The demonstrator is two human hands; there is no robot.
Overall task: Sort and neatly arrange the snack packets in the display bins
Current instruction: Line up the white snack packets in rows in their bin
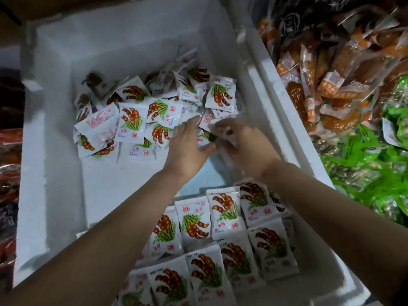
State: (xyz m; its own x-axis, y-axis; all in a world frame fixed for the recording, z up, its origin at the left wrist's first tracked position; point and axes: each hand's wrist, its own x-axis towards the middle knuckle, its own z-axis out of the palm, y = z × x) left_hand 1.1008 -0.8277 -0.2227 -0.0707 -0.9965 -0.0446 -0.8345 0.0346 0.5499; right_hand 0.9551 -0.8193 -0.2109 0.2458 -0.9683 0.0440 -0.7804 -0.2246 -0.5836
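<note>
A white foam bin (pixel 50 151) holds white snack packets printed with brown pods and green leaves. A loose heap of packets (pixel 132 115) lies at its far side. Neat overlapping rows of packets (pixel 223 235) fill the near right corner. My left hand (pixel 187 146) reaches over the heap's right edge, fingers straight and spread, touching packets. My right hand (pixel 240 142) is beside it, fingers curled around a blurred white packet (pixel 223 130). Between the hands lies another packet (pixel 205 138), partly hidden.
Right of the bin's rim (pixel 284 120) lie orange-brown sausage packs (pixel 326 85) and green packets (pixel 371 164). Dark red packs (pixel 8 173) sit at the left edge. A pale blue sheet (pixel 212 173) shows on the bin floor near my wrists.
</note>
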